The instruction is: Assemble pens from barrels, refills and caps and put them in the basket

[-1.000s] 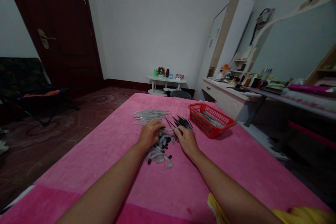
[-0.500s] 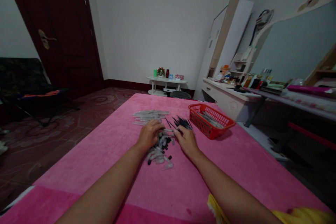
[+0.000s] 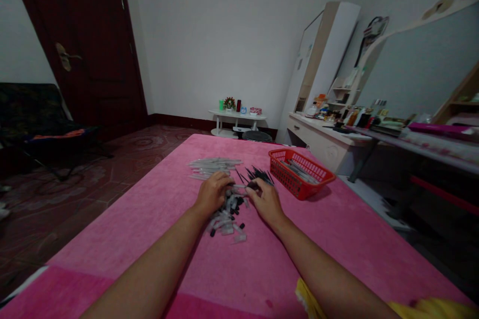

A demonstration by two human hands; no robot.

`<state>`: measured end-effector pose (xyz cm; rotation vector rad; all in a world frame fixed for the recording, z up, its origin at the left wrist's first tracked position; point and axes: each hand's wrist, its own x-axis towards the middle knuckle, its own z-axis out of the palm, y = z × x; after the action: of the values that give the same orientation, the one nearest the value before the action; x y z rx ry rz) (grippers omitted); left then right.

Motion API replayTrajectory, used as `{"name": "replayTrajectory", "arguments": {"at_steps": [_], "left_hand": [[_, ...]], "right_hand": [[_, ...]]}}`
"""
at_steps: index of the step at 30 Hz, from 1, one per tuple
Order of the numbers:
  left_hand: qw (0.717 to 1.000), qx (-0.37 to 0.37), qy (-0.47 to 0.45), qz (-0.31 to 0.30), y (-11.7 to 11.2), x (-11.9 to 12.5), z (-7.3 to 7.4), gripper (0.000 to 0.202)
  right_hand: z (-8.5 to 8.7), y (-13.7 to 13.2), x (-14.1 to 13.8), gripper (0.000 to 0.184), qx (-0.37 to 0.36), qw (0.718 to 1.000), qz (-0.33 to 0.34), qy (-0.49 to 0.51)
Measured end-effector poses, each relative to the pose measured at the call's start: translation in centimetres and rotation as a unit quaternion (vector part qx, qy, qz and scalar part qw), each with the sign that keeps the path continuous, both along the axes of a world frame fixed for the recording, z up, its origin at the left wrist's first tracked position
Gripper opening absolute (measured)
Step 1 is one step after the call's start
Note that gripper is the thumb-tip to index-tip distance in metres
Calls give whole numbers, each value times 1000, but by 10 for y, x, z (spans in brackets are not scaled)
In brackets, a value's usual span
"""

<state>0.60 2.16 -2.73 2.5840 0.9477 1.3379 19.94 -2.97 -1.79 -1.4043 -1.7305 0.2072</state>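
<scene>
Between my two hands a thin translucent pen barrel (image 3: 238,186) lies level, just above a heap of small parts. My left hand (image 3: 214,192) is closed round its left end. The fingers of my right hand (image 3: 265,200) pinch at its right end; what the fingertips cover there is hidden. Below them is a pile of clear pen caps (image 3: 225,223) mixed with small black plugs (image 3: 242,226). Behind my left hand lies a bundle of clear pen barrels (image 3: 214,165). Dark pen refills (image 3: 258,174) lie fanned out just beyond my right hand.
A red plastic basket (image 3: 299,187) holding several pens stands to the right on the pink cloth (image 3: 149,239). Behind the table is a small white stand (image 3: 239,114). A cluttered dressing table (image 3: 318,132) is at right, a folding chair (image 3: 45,124) at left.
The fingers of my right hand have shifted slightly at the end of the barrel. My left hand and the piles look nearly the same.
</scene>
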Motion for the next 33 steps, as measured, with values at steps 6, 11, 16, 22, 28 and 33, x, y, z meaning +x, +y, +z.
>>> {"name": "replayTrajectory", "arguments": {"at_steps": [6,11,16,22,28,33], "left_hand": [[1000,2,-2,-5,-1,0,1,21],[1000,4,-7,-10,0,0,1,23],[1000,-3,4,-12,0,0,1,23],[1000,-3,-1,-12,-1,0,1,23],[1000,-4,-5,-6,-1,0,2,22],[1000,6,14,-3,0,0,1,21]], "right_hand": [[0,-1,0,28,-10,1000,8,-10],[2,-2,0,20,-2,1000,2,-6],[1,-2,0,30,-18,1000,4,-1],[2,-2,-1,25,-10,1000,11,-3],[2,-3,-1,20,-1,1000,4,1],[-3,0,0,25,-31,998,35,40]]}}
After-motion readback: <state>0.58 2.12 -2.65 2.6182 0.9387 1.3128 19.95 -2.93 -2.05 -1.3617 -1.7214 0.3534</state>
